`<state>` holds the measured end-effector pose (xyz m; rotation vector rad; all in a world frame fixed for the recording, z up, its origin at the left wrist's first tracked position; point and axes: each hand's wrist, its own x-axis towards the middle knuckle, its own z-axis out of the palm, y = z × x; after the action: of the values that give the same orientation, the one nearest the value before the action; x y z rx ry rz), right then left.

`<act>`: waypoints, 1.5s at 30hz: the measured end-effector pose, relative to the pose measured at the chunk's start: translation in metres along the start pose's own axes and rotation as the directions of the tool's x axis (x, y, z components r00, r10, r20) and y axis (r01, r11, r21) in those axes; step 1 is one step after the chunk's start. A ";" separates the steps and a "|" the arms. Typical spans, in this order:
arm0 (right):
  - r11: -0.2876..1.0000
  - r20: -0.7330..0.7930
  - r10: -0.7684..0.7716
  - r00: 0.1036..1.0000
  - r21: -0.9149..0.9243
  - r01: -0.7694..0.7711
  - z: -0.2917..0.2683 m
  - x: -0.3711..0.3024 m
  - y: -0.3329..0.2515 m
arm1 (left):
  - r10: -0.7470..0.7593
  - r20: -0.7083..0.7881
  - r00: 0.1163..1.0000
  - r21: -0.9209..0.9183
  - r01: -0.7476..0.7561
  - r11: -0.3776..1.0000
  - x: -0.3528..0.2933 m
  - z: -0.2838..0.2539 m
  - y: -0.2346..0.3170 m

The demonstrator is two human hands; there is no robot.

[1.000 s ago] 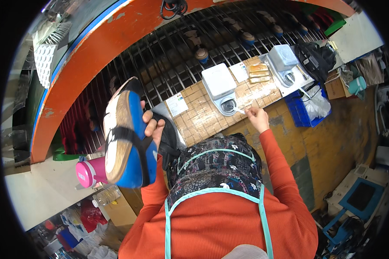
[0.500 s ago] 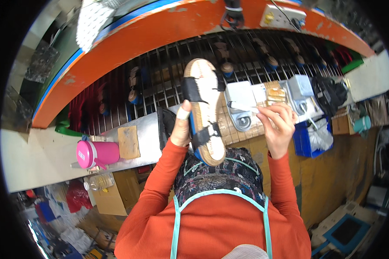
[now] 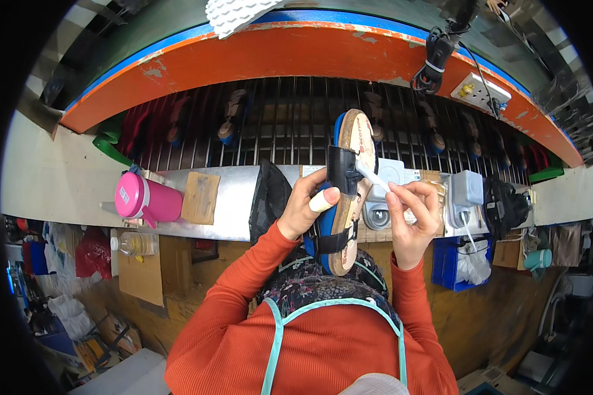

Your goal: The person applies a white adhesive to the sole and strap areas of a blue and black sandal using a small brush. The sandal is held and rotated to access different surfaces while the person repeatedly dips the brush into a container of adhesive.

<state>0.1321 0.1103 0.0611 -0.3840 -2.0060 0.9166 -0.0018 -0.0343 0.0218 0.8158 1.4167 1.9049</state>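
Sandal (image 3: 346,191): blue sole, cork footbed, black straps; held upright betw. both hands, long axis vertical, toe up, above desk (image 3: 224,204). Left hand (image 3: 304,207) wrapped round its left edge, thumb bandaged. Right hand (image 3: 412,214) just right, pinching thin white stick (image 3: 374,178), tip at upper strap. Pink bottle (image 3: 145,199) well left.

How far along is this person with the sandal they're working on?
Done: the sandal is off the bench and upright in the left hand, cork footbed facing up, black straps in place. In hand: the right hand touches a thin white stick to the upper strap. Left: I can't tell how much of the strap is treated; more sandals wait on the rack behind.
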 end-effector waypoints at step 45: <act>0.955 0.163 -0.289 0.943 -0.016 0.296 -0.034 0.044 0.031 | -0.083 0.182 0.980 0.123 0.062 0.990 0.015 0.000 0.024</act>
<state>0.1323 0.1720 0.0759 -0.0299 -2.1575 0.7386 -0.0145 -0.0283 0.0470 0.9582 1.4321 1.6569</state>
